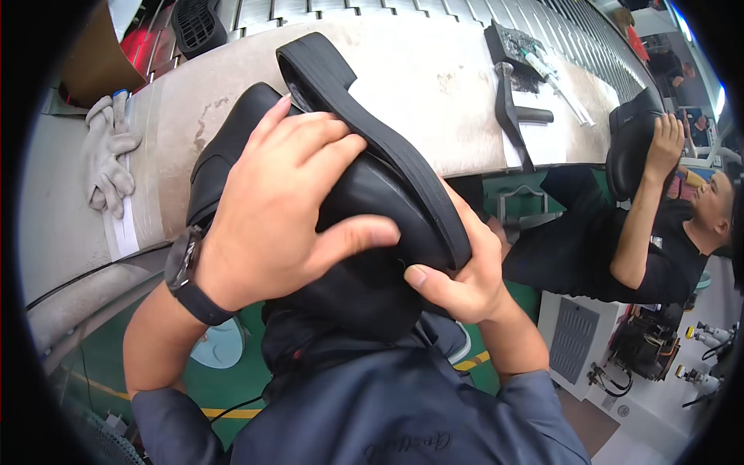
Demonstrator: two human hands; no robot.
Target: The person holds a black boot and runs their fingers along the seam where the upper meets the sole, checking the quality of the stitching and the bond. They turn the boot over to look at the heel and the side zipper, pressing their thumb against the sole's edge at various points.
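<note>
A black leather boot is tilted in front of me, its toe toward the lower right. Its black sole runs along the upper's far side, and the heel end stands away from the leather. My left hand lies across the upper, its fingers bent against the sole's edge and its thumb stretched toward the toe. At the toe, my right hand is closed round sole and leather, thumb on the near side. The right fingers are partly hidden behind the sole. More black leather shows behind my left hand.
On the worktable lie a hammer, a black block, a syringe-like tube and grey gloves. Another sole rests near the metal rollers. At right, a co-worker holds a black boot.
</note>
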